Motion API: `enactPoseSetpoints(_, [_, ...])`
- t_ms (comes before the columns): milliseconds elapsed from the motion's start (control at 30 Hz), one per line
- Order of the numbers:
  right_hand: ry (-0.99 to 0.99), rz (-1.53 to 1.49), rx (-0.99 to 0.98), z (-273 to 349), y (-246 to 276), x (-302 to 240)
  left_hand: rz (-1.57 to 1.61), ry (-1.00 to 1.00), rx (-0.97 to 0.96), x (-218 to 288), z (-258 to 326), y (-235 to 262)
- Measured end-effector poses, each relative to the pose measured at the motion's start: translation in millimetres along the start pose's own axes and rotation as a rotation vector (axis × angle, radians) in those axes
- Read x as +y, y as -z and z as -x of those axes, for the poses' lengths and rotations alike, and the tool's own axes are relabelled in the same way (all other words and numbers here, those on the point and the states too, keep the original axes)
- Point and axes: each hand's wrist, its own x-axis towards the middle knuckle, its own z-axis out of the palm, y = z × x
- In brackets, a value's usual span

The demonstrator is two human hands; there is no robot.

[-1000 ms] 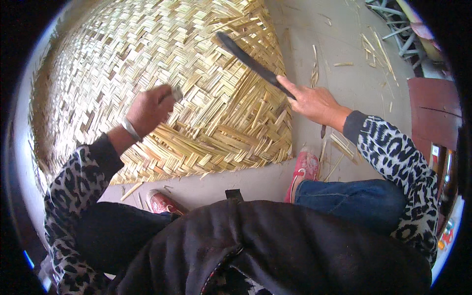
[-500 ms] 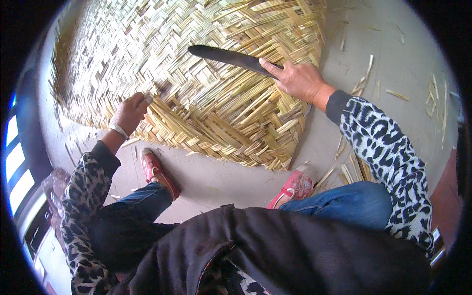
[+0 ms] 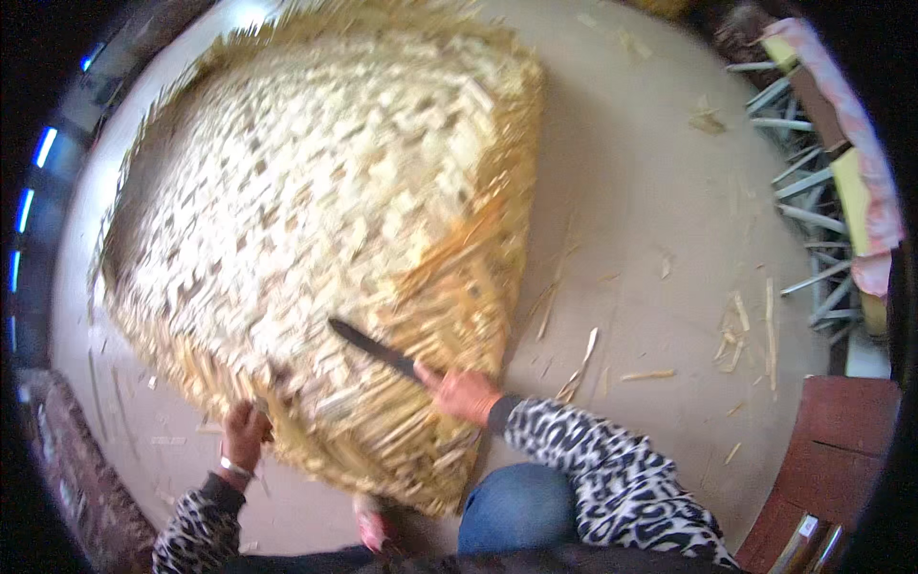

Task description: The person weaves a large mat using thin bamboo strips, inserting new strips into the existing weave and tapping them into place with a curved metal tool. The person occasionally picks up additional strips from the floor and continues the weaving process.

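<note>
A large woven mat of pale plant strips lies on the floor in front of me, with its edges standing up frayed at the left and far side. My right hand grips a long, dark, flat blade with a rounded tip. An outstretched finger rests along the blade, which points left over the mat's near part. At the mat's near left edge my left hand is closed; what its fingers hold is too blurred to make out. A pale band circles that wrist.
Loose strips lie scattered on the grey floor to the right. Stacked metal-legged stools stand at the far right, above a reddish-brown panel. My knee and a red shoe are by the mat's near edge.
The view has tilted up, showing more of the mat and room, so both hands appear lower. The right hand still holds the blade, and the left stays closed by the mat's near edge.
</note>
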Motion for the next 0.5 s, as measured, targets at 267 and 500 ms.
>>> enactPoseSetpoints(267, [-0.061,-0.047,-0.349,-2,39,-16,0.476,-0.041,-0.229,23,0,-130])
enactPoseSetpoints(500, [-0.098,-0.171,-0.389,-6,48,-19,0.502,-0.206,-0.252,70,-57,-181])
